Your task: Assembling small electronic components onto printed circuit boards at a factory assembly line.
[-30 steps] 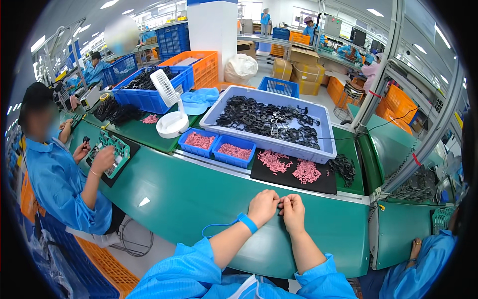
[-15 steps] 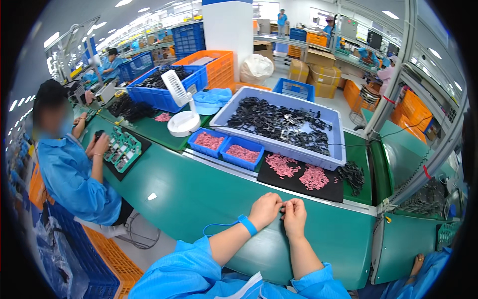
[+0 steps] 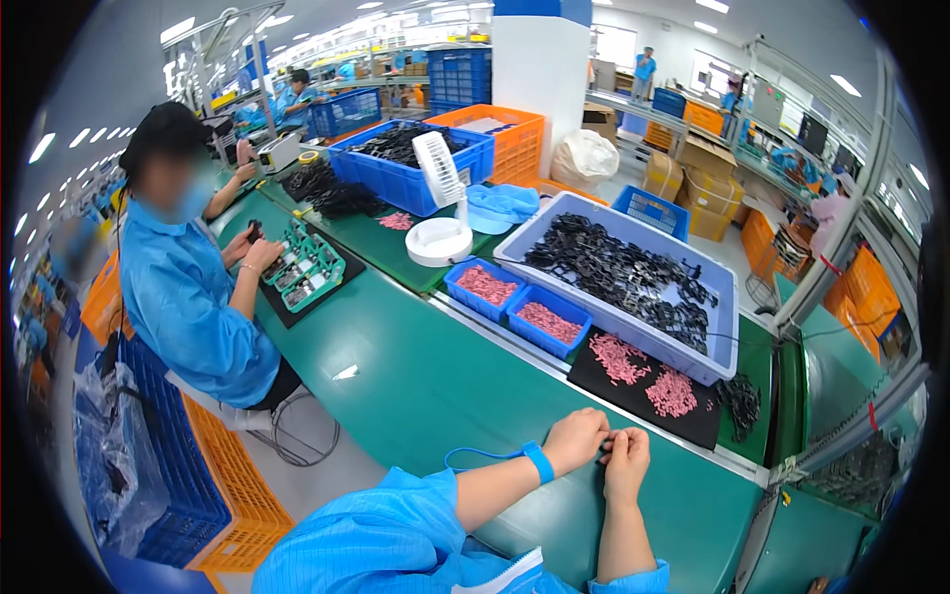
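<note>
Over the green table (image 3: pixel 435 416), my left hand (image 3: pixel 579 439) and my right hand (image 3: pixel 625 462) come together, fingertips pinched and nearly touching. Whatever the fingers hold is too small or too hidden to make out. A blue wrist strap (image 3: pixel 537 462) with a thin cord circles my left wrist. Just beyond my hands lies a black mat (image 3: pixel 633 396) bearing two piles of small pink pieces (image 3: pixel 673 393). Behind the mat stands a large grey-blue tub (image 3: pixel 727 342) of black plastic parts (image 3: pixel 614 267).
Two small blue bins (image 3: pixel 547 340) of pink pieces adjoin the tub. A white fan (image 3: pixel 440 238) stands behind them. At left, a co-worker (image 3: pixel 188 287) handles a dark part beside a green fixture (image 3: pixel 315 267). A pile of black parts (image 3: pixel 739 401) lies right of the mat.
The view has swung to the left, so my hands and the table appear farther right and lower. My hands stay pinched together. The co-worker's head has turned somewhat.
</note>
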`<state>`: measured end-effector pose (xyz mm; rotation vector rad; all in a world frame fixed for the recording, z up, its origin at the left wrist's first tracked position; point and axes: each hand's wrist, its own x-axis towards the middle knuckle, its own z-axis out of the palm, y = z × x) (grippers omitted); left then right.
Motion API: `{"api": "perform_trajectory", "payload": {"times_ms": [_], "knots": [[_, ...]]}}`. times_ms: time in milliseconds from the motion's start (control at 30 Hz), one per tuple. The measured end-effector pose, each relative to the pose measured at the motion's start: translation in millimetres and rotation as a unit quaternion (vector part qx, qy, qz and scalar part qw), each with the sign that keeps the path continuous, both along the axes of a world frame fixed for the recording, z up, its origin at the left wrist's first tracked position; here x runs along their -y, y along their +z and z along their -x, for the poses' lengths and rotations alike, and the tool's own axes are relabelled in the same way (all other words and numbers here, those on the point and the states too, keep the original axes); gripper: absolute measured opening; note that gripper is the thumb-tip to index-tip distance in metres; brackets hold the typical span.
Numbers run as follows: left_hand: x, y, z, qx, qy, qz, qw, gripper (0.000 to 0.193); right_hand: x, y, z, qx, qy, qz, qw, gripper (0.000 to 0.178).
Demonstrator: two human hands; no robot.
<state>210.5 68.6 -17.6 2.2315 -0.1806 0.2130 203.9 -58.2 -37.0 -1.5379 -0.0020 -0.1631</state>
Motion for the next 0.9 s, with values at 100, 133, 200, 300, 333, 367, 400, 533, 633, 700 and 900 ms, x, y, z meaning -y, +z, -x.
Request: {"api": "perform_trajectory", "payload": {"times_ms": [100,133,200,300,333,367,400,533,633,700,900], "knots": [[1.9,3.1,-1.0,-0.002,-0.001,0.02,1.0,0.011,3.4,1.3,-1.7,-0.003,0.002,-0.013,1.0,0.007],[1.6,6.5,0.1,0.008,0.005,0.024,1.0,0.011,5.0,3.2,-1.9,0.001,0.01,-0.01,1.0,0.007],[-1.9,4.4,1.5,0.007,0.01,0.033,0.999,0.011,-1.1,4.8,-0.3,0.017,0.008,-0.021,1.0,0.008],[-3.3,2.1,-0.1,0.014,0.026,0.044,0.999,0.011,-3.6,7.9,1.0,0.002,0.015,-0.017,1.0,0.008],[-2.3,3.5,0.0,0.008,0.017,0.047,0.999,0.011,-1.6,8.6,2.6,0.001,0.018,-0.014,1.0,0.008],[-1.7,5.0,0.4,0.002,0.009,0.049,0.999,0.011,-0.4,6.8,2.3,-0.001,0.025,-0.012,1.0,0.008],[-0.5,6.6,1.3,0.002,0.01,0.057,0.998,0.011,0.8,5.0,1.7,0.008,0.013,-0.019,1.0,0.008],[1.5,4.0,3.1,-0.004,0.012,0.049,0.999,0.009,2.4,5.4,4.0,0.007,0.018,-0.024,1.0,0.008],[2.1,4.2,3.6,0.01,0.023,0.053,0.998,0.008,2.1,3.3,2.8,0.012,0.024,-0.023,0.999,0.008],[2.5,3.6,3.1,0.008,0.019,0.055,0.998,0.008,2.9,1.6,1.9,0.018,0.024,-0.024,0.999,0.008],[2.4,4.1,-1.0,0.0,0.008,0.036,0.999,0.009,2.2,4.3,-1.0,0.014,0.039,-0.022,0.999,0.009]]}}
